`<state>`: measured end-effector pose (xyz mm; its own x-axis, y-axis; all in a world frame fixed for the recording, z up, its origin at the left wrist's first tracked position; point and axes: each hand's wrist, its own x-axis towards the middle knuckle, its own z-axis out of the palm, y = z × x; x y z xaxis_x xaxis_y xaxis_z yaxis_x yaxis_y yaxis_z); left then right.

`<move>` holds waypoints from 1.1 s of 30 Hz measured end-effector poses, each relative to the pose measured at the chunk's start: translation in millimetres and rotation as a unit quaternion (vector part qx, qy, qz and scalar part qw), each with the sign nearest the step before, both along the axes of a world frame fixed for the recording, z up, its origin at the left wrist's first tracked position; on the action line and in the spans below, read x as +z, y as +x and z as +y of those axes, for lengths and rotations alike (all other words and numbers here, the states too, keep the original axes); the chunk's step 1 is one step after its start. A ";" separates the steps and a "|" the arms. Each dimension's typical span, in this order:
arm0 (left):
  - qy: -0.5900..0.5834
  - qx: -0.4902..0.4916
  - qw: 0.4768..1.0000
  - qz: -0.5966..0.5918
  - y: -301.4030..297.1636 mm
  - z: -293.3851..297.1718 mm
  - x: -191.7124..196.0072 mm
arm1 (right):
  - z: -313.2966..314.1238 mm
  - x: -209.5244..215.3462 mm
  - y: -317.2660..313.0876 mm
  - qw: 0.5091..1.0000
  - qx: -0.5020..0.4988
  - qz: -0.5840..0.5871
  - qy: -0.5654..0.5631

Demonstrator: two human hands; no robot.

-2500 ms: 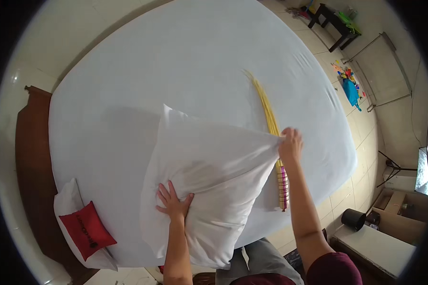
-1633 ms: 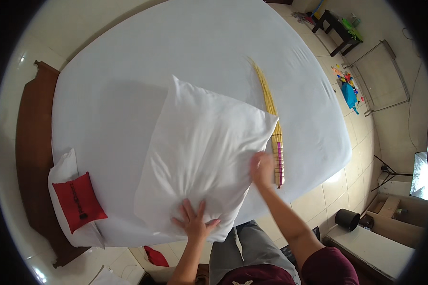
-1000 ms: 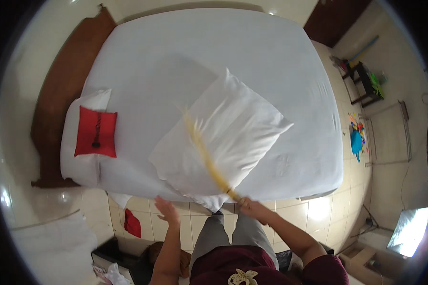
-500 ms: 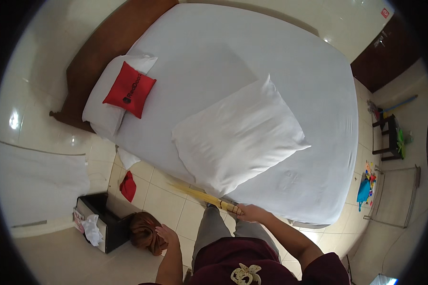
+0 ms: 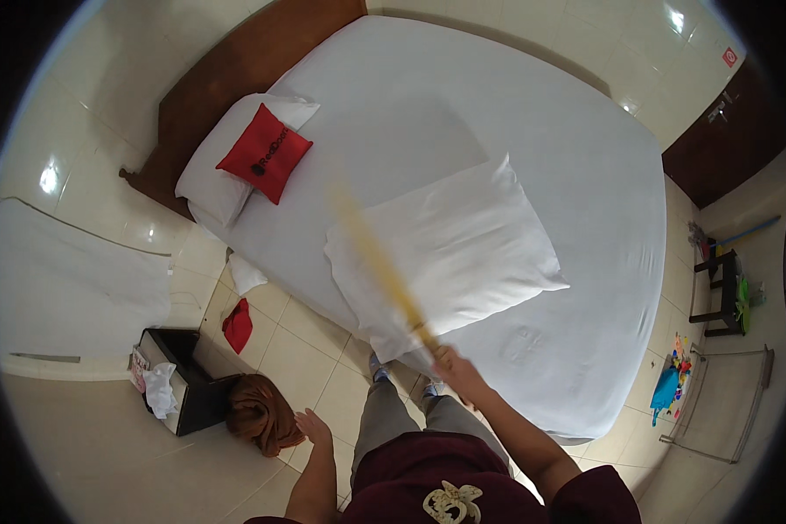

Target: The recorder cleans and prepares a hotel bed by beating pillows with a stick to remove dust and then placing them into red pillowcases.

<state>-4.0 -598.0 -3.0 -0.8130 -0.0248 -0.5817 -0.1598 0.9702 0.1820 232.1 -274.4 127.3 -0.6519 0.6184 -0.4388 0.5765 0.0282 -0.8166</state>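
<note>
My right hand (image 5: 459,375) is closed around the handle end of a yellowish stick broom (image 5: 391,278). The broom points up and left, blurred by motion, and crosses in front of a white pillow (image 5: 476,249). That pillow lies tilted across the near side of a bed with a pale fitted sheet (image 5: 589,210). Low on the left, my left hand (image 5: 314,427) holds nothing and its fingers are extended. It is nearest to a bunched brown cloth (image 5: 262,415); whether they touch I cannot tell.
A red cushion (image 5: 266,153) rests on white pillows by the wooden headboard (image 5: 236,74). A dark open-fronted cabinet (image 5: 203,393) with tissues stands at left. White cloth (image 5: 247,273) and red cloth (image 5: 237,327) lie on the tiles. A black stool (image 5: 718,293) and metal rack (image 5: 716,402) stand right.
The broom has swung up from beside the bed's near edge to over the pillow, still in my right hand. The view has shifted slightly; my left hand stays low beside the brown cloth.
</note>
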 end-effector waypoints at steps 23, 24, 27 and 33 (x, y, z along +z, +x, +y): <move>0.297 -0.299 0.880 0.217 -41.2 218.8 2.4 | 90.1 52.9 -64.4 0.983 0.047 0.089 0.151; 0.310 -0.353 0.859 0.201 -42.5 255.7 13.4 | 107.6 71.2 -67.5 0.978 0.028 0.080 0.189; 0.278 -0.439 0.842 0.147 -47.9 344.0 49.9 | 134.0 78.3 -79.4 0.970 -0.073 0.012 0.233; -0.011 -0.486 0.865 -0.121 -87.4 404.5 32.1 | 192.6 -41.1 9.5 0.900 -0.006 -0.391 0.192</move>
